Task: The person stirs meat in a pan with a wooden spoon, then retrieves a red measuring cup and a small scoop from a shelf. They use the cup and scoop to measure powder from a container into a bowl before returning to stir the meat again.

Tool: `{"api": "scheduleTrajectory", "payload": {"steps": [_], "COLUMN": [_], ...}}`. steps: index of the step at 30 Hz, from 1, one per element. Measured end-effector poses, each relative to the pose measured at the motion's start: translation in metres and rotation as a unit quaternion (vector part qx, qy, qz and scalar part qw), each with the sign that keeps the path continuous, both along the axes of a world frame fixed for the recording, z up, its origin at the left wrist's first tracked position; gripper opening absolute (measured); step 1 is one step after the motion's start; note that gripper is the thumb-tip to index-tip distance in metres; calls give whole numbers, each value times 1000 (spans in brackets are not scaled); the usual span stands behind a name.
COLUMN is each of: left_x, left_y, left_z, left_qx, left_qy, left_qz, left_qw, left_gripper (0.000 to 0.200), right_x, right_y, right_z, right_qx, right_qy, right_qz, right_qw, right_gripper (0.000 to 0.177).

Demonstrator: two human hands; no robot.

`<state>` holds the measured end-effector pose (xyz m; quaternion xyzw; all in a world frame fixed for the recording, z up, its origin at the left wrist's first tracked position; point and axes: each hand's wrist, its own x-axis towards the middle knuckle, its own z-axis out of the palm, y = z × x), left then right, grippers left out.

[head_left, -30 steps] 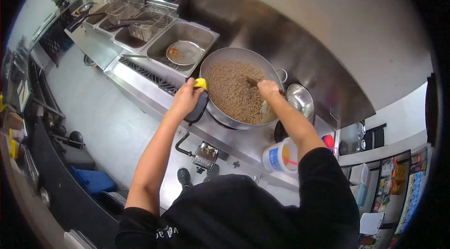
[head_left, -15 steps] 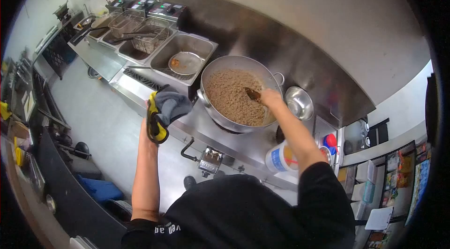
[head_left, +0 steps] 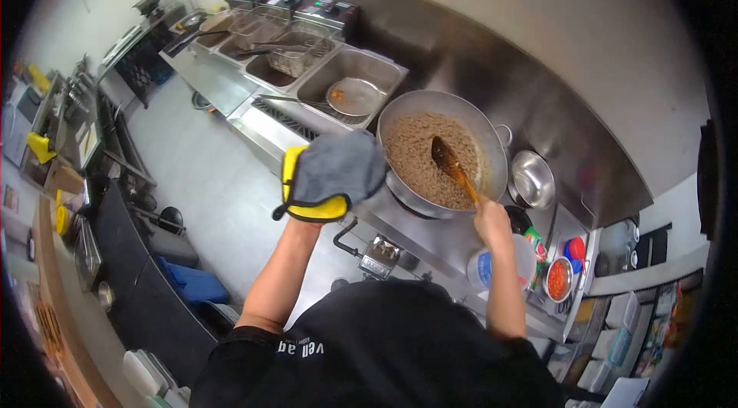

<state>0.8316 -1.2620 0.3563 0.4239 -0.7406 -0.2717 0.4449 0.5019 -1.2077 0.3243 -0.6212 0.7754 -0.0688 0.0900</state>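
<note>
A large metal pan (head_left: 500,170) on the stove holds brown crumbled food (head_left: 419,150). My right hand (head_left: 492,220) is closed on the handle of a wooden spoon (head_left: 455,170) at the pan's near right side; the spoon's bowl rests on the food. A grey and yellow cloth (head_left: 338,170) covers most of my left hand (head_left: 304,222), at the pan's left edge. The fingers under the cloth are hidden, and whether the cloth touches the pan cannot be made out.
Fryer wells with wire baskets (head_left: 296,58) and a strainer (head_left: 356,96) stand at the back left. An empty metal bowl (head_left: 532,180), a white tub (head_left: 500,266) and a bowl of red food (head_left: 559,279) are on the right. A valve (head_left: 380,256) juts from the stove front.
The view has shifted, so the scene sits further right. My left hand has brought the cloth closer to the pan, spread wider. My right hand has drawn back towards me, showing more of the spoon.
</note>
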Motion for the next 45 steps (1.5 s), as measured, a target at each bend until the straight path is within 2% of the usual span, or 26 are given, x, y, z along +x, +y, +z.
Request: {"api": "scheduleTrajectory", "payload": {"steps": [3, 4, 5, 7, 8, 10, 11, 12, 14, 15, 16, 18, 20, 22, 24, 26, 27, 28, 29, 32, 34, 38, 40, 42, 43, 45], "left_x": [6, 9, 11, 5, 5, 14, 14, 20, 6, 4, -2, 6, 4, 5, 28, 54, 78, 82, 96, 115, 126, 149, 168, 181, 185, 184], "left_y": [3, 1, 0, 14, 16, -1, 2, -8, 19, 21, 23, 22, 36, 44, 42, 49, 44, 58, 60, 74, 82, 94, 99, 102, 102, 104], "left_z": [-14, -27, -39, -14, -9, -23, -29, -42, -24, -34, -31, -68, -54, -54, -80, -86, -119, -90, -99, -90, -94, -85, -82, -77, -75, -67], "left_qx": [-7, 170, 329, 269, 247, 251, 173, 55, 367, 484, 532, 530, 528, 522, 497, 465, 451, 407, 372, 244, 114, 73, 275, 285, 291, 309], "left_qy": [109, 365, 583, 536, 499, 322, 311, 149, 357, 457, 494, 463, 444, 426, 402, 282, 226, 154, 96, -64, -27, -1, 127, 156, 267, 409], "left_qz": [-91, -139, -171, -155, -157, -224, -264, -306, -209, -175, -146, -120, -68, 33, 57, 128, 147, 201, 223, 300, 296, 235, 180, 197, 215, 251], "left_qw": [990, 905, 723, 785, 816, 885, 896, 939, 833, 725, 672, 700, 721, 738, 767, 829, 851, 878, 896, 920, 948, 969, 936, 925, 893, 821], "left_gripper": [47, 41, 36, 32, 31, 33, 34, 37, 42, 46, 48, 44, 42, 43, 52, 58, 62, 61, 60, 39, 33, 25, 23, 22, 23, 28], "right_x": [-4, -6, -7, -6, -2, 15, 19, 25, 47, 64, 83, 122, 161, 173, 184, 185, 179, 171, 165, 154, 156, 150, 150, 153, 167, 180], "right_y": [4, 5, 4, -3, -3, -4, -6, -8, -10, -3, 3, 14, 22, 6, -6, -12, -17, -22, -26, -35, -32, -40, -47, -55, -55, -59], "right_z": [4, 4, 0, -9, -7, 3, 5, 6, 29, 47, 60, 59, 24, -29, -47, -51, -47, -43, -50, -57, -50, -51, -35, -17, -16, -40], "right_qx": [-38, -33, -33, 105, 107, 16, -62, -139, -164, -133, -100, -37, -115, -78, -41, 37, 62, 85, 88, 53, 37, 20, 40, 188, 138, 197], "right_qy": [-46, -44, -45, 74, 74, 117, 70, 21, -135, -187, -237, -315, -326, -355, -392, -609, -622, -633, -647, -563, -524, -427, -436, -695, -823, -847], "right_qz": [-20, -21, -22, -2, -2, 62, 104, 146, 262, 292, 320, 384, 379, 354, 340, 187, 172, 154, 145, 191, 226, 330, 357, 276, 212, 161], "right_qw": [998, 998, 998, 992, 992, 991, 990, 979, 941, 929, 912, 867, 859, 862, 854, 770, 761, 754, 744, 802, 821, 841, 825, 637, 508, 466], "right_gripper": [25, 28, 28, 28, 28, 34, 36, 39, 45, 48, 50, 51, 40, 33, 26, 18, 17, 16, 15, 17, 20, 31, 30, 33, 42, 58]}}
